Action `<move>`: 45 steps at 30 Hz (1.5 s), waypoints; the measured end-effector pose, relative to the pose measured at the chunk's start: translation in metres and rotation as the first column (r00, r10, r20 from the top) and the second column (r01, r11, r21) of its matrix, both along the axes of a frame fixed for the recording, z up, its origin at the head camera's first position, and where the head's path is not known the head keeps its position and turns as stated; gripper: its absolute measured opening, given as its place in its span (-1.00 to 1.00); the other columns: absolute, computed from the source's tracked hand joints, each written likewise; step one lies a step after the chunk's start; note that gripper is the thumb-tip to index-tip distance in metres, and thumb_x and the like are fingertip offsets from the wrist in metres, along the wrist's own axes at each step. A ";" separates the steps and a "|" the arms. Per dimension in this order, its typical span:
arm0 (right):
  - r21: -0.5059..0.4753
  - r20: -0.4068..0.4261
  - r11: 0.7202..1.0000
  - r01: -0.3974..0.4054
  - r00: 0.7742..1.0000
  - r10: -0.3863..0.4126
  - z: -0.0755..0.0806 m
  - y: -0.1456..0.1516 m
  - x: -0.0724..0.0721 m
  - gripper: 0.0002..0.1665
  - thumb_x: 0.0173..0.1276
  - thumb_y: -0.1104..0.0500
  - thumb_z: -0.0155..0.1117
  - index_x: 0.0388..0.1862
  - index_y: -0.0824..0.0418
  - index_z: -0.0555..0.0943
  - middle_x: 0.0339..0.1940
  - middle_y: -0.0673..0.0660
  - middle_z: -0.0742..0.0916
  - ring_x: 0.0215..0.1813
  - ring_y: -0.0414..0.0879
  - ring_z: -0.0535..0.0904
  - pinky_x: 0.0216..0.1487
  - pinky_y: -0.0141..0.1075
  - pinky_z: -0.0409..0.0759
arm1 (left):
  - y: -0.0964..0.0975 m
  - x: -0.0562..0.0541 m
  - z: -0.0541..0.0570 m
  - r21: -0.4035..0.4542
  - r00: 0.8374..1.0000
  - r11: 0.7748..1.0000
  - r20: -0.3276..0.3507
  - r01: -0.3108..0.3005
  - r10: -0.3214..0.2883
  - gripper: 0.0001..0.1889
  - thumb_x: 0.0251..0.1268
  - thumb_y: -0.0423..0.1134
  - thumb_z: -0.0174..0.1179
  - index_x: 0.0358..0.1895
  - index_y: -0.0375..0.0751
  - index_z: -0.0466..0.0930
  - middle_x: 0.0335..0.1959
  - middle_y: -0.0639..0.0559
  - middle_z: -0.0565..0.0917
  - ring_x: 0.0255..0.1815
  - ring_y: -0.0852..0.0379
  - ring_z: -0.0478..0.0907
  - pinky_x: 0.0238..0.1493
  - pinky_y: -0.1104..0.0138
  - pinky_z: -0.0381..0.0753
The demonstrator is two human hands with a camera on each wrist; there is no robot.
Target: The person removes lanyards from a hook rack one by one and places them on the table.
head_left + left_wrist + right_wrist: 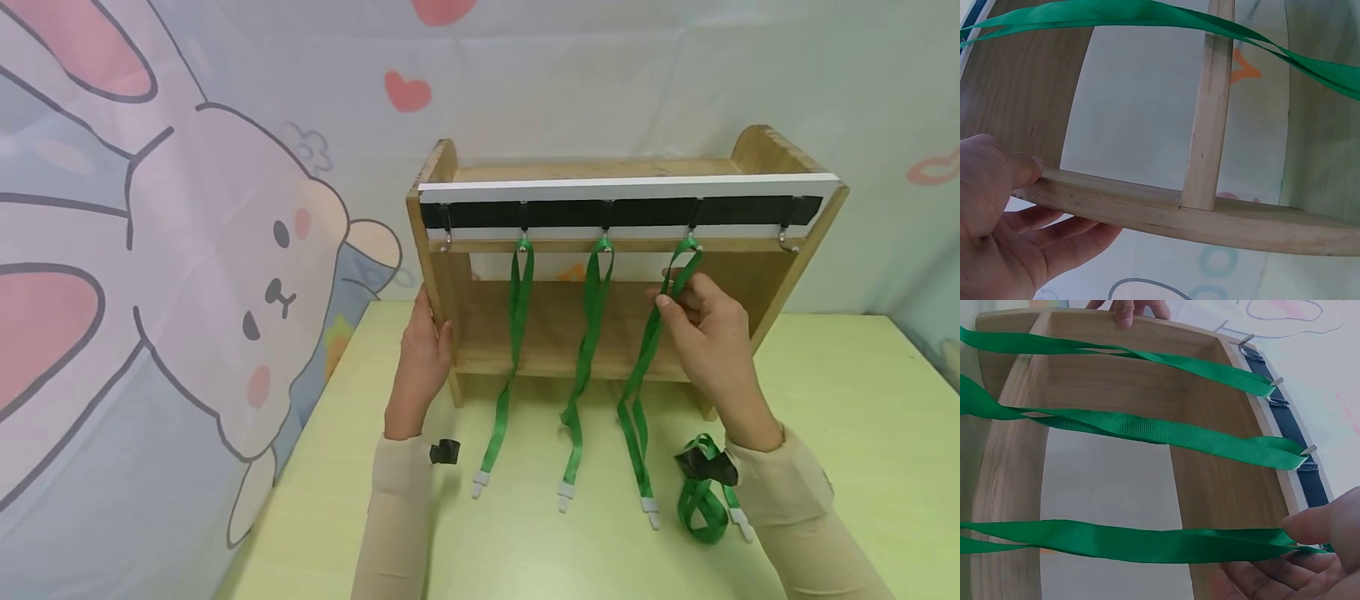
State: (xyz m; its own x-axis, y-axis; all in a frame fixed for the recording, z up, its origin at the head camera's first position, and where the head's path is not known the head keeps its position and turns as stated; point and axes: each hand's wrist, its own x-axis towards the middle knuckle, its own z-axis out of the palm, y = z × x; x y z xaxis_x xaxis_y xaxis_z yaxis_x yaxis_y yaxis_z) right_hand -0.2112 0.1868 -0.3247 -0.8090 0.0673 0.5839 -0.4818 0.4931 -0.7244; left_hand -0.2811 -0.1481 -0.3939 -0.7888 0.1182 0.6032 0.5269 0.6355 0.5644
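Note:
My left hand (420, 358) grips the left side board of a small wooden shelf (555, 333); in the left wrist view the thumb lies on one face of the board (1116, 206) and the fingers on the other. With thumb and fingers, my right hand (712, 333) pinches a green lanyard (1129, 544) near its top, just below the hook it hangs from. Two more green lanyards, a left one (517, 317) and a middle one (592, 308), hang from hooks farther left. Each of the three ends in a white clip.
A white rail with a black strip (562, 213) crosses the shelf's front. Its leftmost hook (446, 242) and rightmost hook (785, 240) hold nothing. Another green lanyard (703, 512) lies bundled on the pale green table (847, 400), beside my right forearm. A printed cloth (540, 83) hangs behind.

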 end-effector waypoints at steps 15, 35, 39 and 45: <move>0.021 -0.008 1.000 0.014 1.000 -0.014 0.001 -0.004 -0.003 -0.72 0.50 0.33 0.19 0.11 0.42 0.60 -0.24 0.32 0.79 -0.28 -0.49 0.63 -0.25 -0.62 0.52 | 0.000 -0.002 -0.001 -0.012 0.999 1.000 -0.034 -0.009 0.008 -0.35 0.50 -0.52 0.02 0.54 -0.46 -0.05 0.34 -0.49 0.35 0.28 -0.43 0.45 0.15 -0.17 0.54; -0.020 -0.034 0.999 -0.028 0.999 0.027 0.003 0.000 0.007 -0.64 0.63 0.34 -0.07 0.18 0.47 0.58 -0.15 0.39 0.77 -0.23 -0.49 0.65 -0.26 -0.57 0.53 | 0.002 -0.002 -0.002 -0.021 1.000 1.000 -0.028 -0.010 0.009 -0.36 0.52 -0.51 0.00 0.53 -0.45 -0.06 0.35 -0.48 0.33 0.30 -0.42 0.44 0.16 -0.17 0.53; -0.017 -0.049 1.000 -0.017 0.999 0.016 0.003 -0.001 0.010 -0.65 0.62 0.36 -0.05 0.19 0.46 0.59 -0.14 0.40 0.77 -0.20 -0.52 0.63 -0.55 -0.48 0.30 | 0.001 -0.002 -0.001 -0.021 0.999 1.000 -0.042 -0.011 0.011 -0.36 0.51 -0.51 0.01 0.53 -0.46 -0.06 0.34 -0.49 0.33 0.30 -0.43 0.44 0.16 -0.18 0.52; 0.004 -0.037 1.000 0.000 0.999 0.000 -0.001 -0.002 0.015 -0.66 0.61 0.35 -0.02 0.21 0.40 0.61 -0.13 0.28 0.78 -0.80 -0.35 0.23 -0.80 -0.42 0.08 | 0.001 -0.001 0.001 -0.021 0.999 1.000 -0.030 -0.014 0.014 -0.36 0.51 -0.51 0.01 0.53 -0.46 -0.06 0.35 -0.48 0.33 0.30 -0.42 0.43 0.17 -0.18 0.51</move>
